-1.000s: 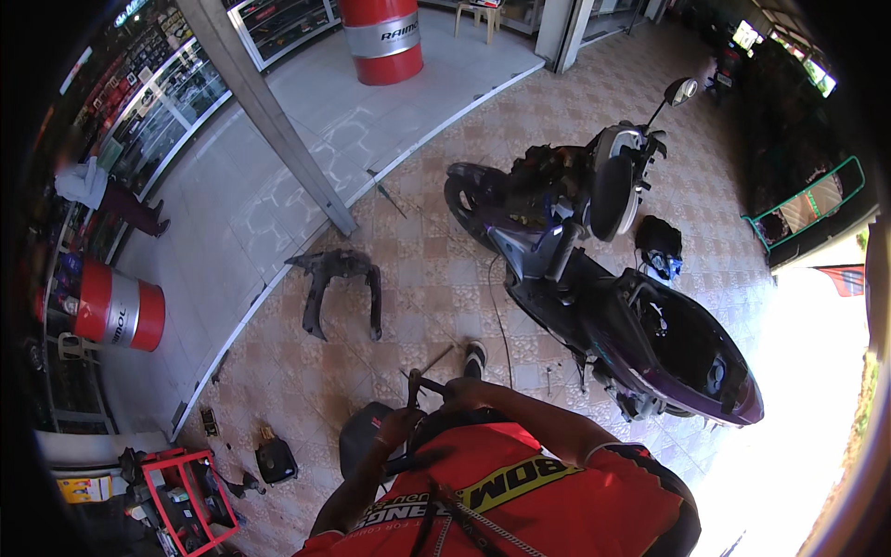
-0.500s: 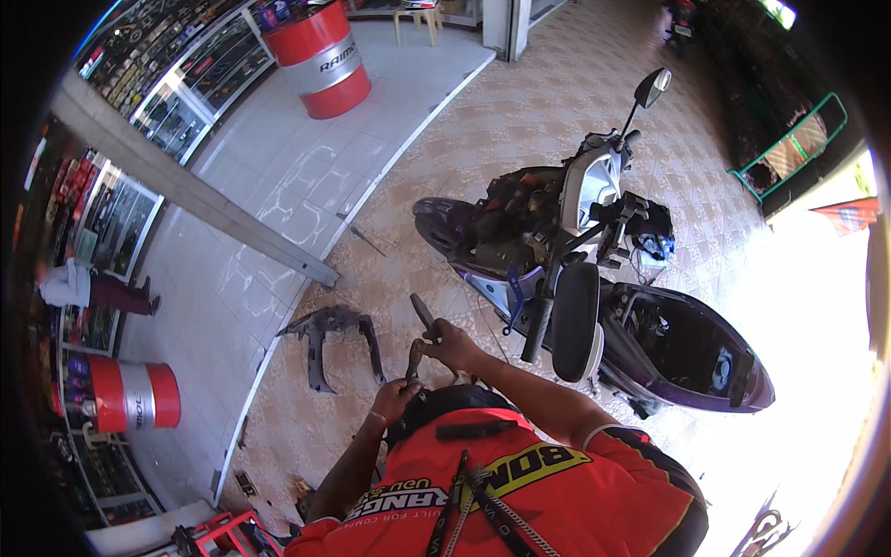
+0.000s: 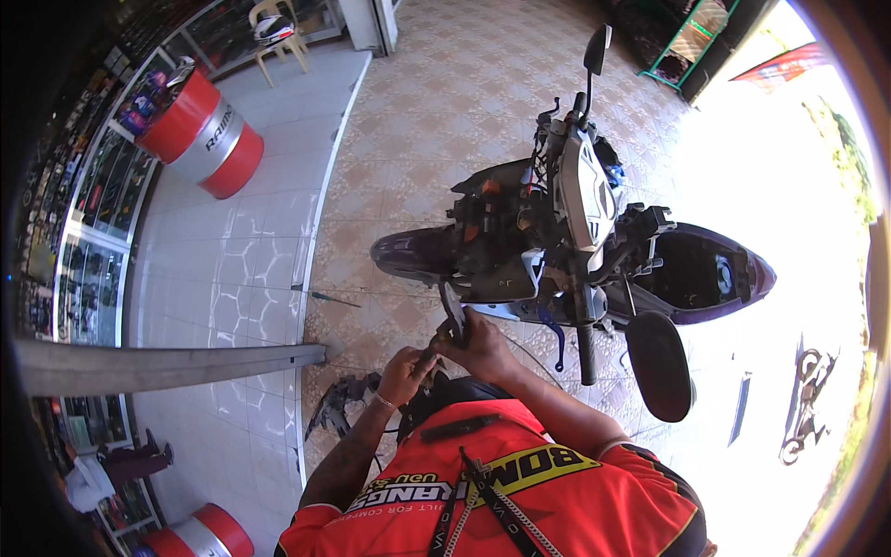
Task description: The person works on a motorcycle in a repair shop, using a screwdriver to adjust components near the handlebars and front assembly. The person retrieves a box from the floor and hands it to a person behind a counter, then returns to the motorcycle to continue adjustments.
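Note:
My right hand (image 3: 478, 345) is closed around a dark grey, bar-like piece (image 3: 452, 308) that points up from its grip; the exact kind is unclear. My left hand (image 3: 404, 373) is closed just to the left, on a narrow dark brownish piece (image 3: 431, 353) that runs between the two hands. I cannot tell whether both pieces are one part. Directly beyond my hands stands a purple scooter (image 3: 413, 252) with front covers off and dark inner parts (image 3: 506, 218) bare. The bar's tip appears close to the scooter's lower edge.
A dark body panel (image 3: 339, 404) lies on the tiles left of me. A screwdriver-like tool (image 3: 336, 299) lies beyond it. The scooter's mirror (image 3: 659, 367) and handlebar grip (image 3: 587, 355) stick out at right. A metal post (image 3: 167, 367) and red drums (image 3: 206, 135) stand left.
The view has swung left, and I am nearer the scooter's front. My hands have moved up toward it, still closed on the pieces. The floor panel now lies partly behind my left arm.

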`<state>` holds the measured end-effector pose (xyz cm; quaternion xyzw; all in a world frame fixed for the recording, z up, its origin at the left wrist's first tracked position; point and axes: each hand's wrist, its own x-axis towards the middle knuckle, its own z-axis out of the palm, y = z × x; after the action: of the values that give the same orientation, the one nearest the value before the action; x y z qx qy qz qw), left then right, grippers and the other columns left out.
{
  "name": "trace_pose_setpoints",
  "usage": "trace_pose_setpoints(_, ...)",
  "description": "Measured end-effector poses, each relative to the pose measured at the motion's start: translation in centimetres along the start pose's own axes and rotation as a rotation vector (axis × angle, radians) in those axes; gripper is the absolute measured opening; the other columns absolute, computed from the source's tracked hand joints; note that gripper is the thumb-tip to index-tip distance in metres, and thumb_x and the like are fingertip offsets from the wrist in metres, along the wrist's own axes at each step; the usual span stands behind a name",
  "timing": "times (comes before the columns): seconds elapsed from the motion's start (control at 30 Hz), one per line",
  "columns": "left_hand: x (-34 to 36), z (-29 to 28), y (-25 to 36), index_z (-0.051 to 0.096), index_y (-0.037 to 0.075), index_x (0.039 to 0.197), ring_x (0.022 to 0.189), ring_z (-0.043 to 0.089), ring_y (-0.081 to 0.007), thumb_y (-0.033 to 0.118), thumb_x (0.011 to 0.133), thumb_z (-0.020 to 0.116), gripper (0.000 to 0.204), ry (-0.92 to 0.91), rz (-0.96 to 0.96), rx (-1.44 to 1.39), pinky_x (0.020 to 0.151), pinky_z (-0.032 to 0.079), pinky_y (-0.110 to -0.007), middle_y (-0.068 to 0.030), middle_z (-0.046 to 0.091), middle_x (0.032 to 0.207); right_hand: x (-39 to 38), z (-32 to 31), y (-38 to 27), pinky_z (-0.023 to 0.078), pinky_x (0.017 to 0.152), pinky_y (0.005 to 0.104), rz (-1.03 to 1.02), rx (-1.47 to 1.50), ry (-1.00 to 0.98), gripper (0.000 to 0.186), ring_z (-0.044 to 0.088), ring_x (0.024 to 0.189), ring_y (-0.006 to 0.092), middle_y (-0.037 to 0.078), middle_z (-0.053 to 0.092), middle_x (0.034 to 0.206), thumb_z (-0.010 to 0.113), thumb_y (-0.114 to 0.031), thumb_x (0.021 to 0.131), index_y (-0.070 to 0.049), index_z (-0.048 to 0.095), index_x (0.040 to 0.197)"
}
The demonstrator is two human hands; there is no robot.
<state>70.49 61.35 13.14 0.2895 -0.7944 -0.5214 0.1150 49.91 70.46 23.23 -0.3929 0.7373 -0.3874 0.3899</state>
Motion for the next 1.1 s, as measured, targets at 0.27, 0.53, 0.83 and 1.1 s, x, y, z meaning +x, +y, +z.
trace_pose_setpoints(0.27,9.7,-6.1,6.6,0.067,0.006,0.11,0.085,0.061,-0.0217,0.009,0.087,0.071,0.023,0.051,0.321,0.052,0.069,0.049,-0.032,-0.0081,0.061,0.098,0.6,-3.7,-5.8,0.052,0.079,0.0292,-0.185,0.25,0.289,0.035,0.064,0.089,0.0127,0.005,0.067,0.101,0.08,-0.012,0.081,-0.004,0.059,0.107)
trace_pose_setpoints(0.53,17.0,-7.1,12.6,0.066,0.008,0.117,0.105,0.061,-0.0292,0.0,0.082,0.068,0.036,0.029,0.491,0.175,0.087,0.052,-0.037,-0.0126,0.06,0.113,1.2,-6.9,-6.9,0.053,0.072,0.0345,-0.384,0.048,0.529,0.034,0.068,0.081,0.0237,0.01,0.067,0.096,0.082,-0.011,0.075,-0.008,0.057,0.097)
trace_pose_setpoints(0.83,24.4,-5.7,18.0,0.065,0.007,0.119,0.118,0.057,-0.0321,0.0,0.078,0.069,0.042,-0.087,0.718,0.19,0.098,0.048,-0.039,-0.0126,0.062,0.12,1.9,-9.5,-7.8,0.05,0.07,0.0338,-0.417,-0.068,0.805,0.04,0.063,0.077,0.022,0.009,0.063,0.092,0.084,-0.003,0.072,-0.009,0.046,0.082)
trace_pose_setpoints(1.1,30.3,-1.1,21.5,0.064,0.009,0.123,0.122,0.055,-0.0313,0.002,0.075,0.071,0.05,-0.244,0.945,-0.013,0.103,0.046,-0.043,-0.0094,0.062,0.119,2.9,-10.6,-8.0,0.05,0.07,0.0343,-0.401,-0.142,1.098,0.039,0.062,0.076,0.0213,0.008,0.062,0.09,0.085,-0.006,0.073,-0.007,0.049,0.087)
